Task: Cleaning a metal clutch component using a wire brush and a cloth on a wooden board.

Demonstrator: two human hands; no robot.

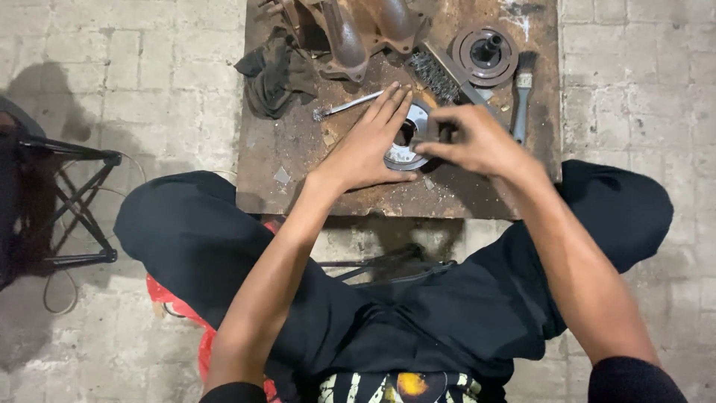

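Here, left hand (367,145) lies flat, fingers spread, pressing the metal disc (406,138) on the rusty plate (298,149) | right hand (477,142) pinches the disc's edge | advice: hold the disc steady, work slowly | wire brush (440,75) and wrench (347,106) lie near.

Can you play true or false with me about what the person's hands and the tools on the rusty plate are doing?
1. The left hand lies flat on a shiny metal disc. True.
2. The right hand holds the paintbrush. False: the brush lies untouched beside it.
3. A dark rag sits on the rusty plate. True.
4. The wire brush is on the floor. False: it lies on the plate.
5. The round pulley is near the plate's far right corner. True.
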